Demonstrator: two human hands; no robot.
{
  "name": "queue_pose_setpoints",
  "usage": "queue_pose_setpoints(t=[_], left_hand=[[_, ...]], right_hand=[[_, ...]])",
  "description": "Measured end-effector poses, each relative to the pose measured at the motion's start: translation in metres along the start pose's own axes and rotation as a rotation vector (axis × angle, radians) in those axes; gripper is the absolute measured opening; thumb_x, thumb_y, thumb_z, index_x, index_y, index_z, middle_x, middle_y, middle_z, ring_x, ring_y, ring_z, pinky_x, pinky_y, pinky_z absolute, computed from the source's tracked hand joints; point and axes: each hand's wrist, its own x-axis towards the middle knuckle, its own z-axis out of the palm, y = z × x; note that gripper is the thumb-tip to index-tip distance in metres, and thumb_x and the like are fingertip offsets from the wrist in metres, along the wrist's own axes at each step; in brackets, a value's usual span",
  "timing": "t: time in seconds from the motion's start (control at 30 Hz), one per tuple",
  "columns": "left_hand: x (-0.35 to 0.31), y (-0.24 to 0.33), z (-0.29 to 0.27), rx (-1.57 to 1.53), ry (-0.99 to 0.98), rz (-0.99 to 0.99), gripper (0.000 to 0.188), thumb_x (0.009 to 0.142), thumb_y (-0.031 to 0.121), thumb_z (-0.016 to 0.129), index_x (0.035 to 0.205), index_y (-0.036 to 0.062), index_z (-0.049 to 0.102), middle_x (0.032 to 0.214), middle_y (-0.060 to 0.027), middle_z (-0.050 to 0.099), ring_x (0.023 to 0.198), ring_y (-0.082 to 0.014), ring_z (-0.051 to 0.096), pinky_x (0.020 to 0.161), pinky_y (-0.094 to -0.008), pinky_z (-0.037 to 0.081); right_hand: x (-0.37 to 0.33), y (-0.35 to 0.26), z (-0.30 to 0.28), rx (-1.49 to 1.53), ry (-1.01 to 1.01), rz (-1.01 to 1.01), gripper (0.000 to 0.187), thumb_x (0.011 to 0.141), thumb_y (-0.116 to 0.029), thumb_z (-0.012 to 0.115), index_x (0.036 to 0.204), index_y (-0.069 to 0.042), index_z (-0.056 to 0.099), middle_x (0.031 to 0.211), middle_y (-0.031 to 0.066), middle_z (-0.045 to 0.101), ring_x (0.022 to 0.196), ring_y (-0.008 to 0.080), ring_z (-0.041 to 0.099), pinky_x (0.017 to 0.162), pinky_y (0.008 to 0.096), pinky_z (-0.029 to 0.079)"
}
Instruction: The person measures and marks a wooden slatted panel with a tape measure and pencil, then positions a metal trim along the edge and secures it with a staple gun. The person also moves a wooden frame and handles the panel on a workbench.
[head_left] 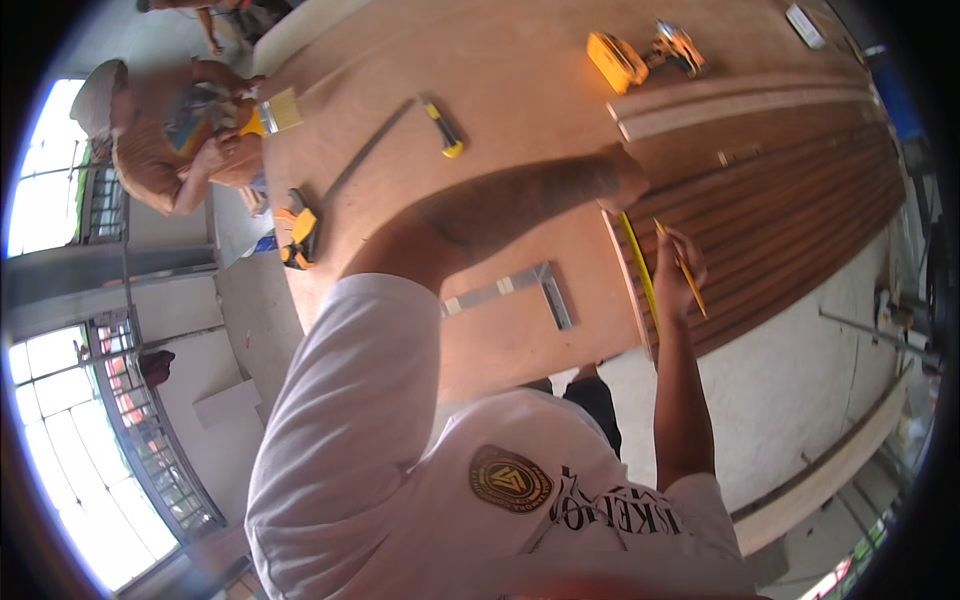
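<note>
My left hand is curled at the far end of a yellow tape measure blade, its fingers mostly hidden. The blade lies along the left end of a dark brown slatted wood panel. Between the fingers of my right hand is a yellow pencil, held over the panel beside the blade. The panel rests on a large plywood-topped table. A metal square lies on the plywood left of the panel, partly under my left arm.
A yellow cordless drill and pale wood strips lie beyond the panel. Farther left are a yellow-and-black handled tool, a long metal ruler and an orange-black tool. A co-worker stands at the table's left edge.
</note>
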Motion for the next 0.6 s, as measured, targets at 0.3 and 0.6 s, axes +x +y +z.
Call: queue_pose_setpoints(t=[0.3,0.6], left_hand=[[-0.128,0.026,0.027,-0.212,0.234,-0.166,0.021,0.093,0.033,0.064,0.085,0.0174,0.075,0.086,-0.0017,0.074,0.09,-0.0254,0.071,0.09,-0.0466,0.045],[-0.307,0.138,0.129,-1.258,0.685,-0.954,0.055,0.103,0.048,0.053,0.137,0.0052,0.061,0.104,-0.0185,0.076,0.096,-0.0316,0.074,0.087,-0.0412,0.055]], right_hand=[[-0.04,-0.037,-0.154,-0.147,0.049,0.102,0.03,0.107,-0.019,0.057,0.124,0.004,0.066,0.114,0.0146,0.071,0.102,0.022,0.069,0.094,0.0337,0.056],[-0.014,-0.056,-0.21,-0.163,0.076,-0.119,0.032,0.109,-0.02,0.055,0.129,0.003,0.064,0.11,0.0134,0.072,0.103,0.0195,0.067,0.093,0.0303,0.051]])
